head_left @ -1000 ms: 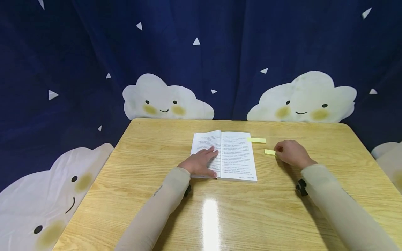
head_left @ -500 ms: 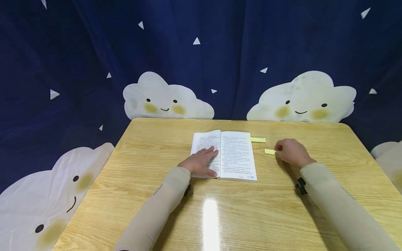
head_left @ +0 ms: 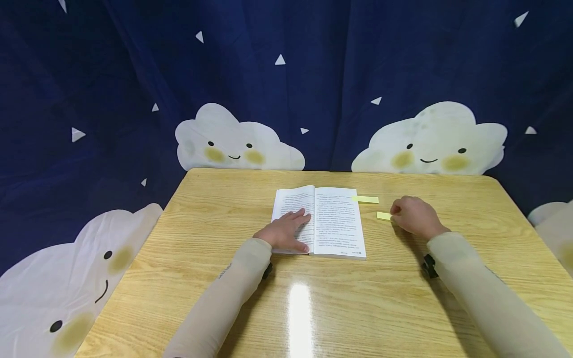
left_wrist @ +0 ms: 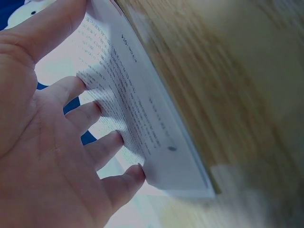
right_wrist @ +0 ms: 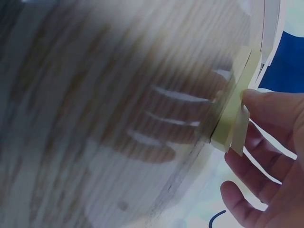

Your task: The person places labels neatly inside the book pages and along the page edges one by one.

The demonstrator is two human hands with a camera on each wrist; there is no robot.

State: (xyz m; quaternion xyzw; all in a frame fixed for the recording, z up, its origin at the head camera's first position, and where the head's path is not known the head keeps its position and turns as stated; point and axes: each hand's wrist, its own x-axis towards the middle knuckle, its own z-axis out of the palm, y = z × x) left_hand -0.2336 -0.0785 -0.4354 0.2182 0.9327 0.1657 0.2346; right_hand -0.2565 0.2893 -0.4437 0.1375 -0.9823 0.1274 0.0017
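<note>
An open book (head_left: 338, 226) with printed pages lies on the wooden table. Spread across its left page is my left hand (head_left: 284, 231), and the left wrist view has its straight fingertips touching the paper (left_wrist: 114, 95). To the right of the book, my right hand (head_left: 415, 216) is at a small pad of narrow yellow sticky notes (head_left: 383, 216). The right wrist view shows thumb and fingers pinching a sticky note (right_wrist: 241, 130) whose end stands up off the pad. Another yellow sticky note (head_left: 368, 200) sticks out past the upper right edge of the book.
The wooden table (head_left: 349, 308) reaches back to a dark blue curtain (head_left: 331, 74) with white triangles and smiling clouds. A bright light reflection (head_left: 300, 318) lies on the tabletop in front of the book.
My right hand stays at the sticky note pad with hardly any shift. The left hand and the book are where they were.
</note>
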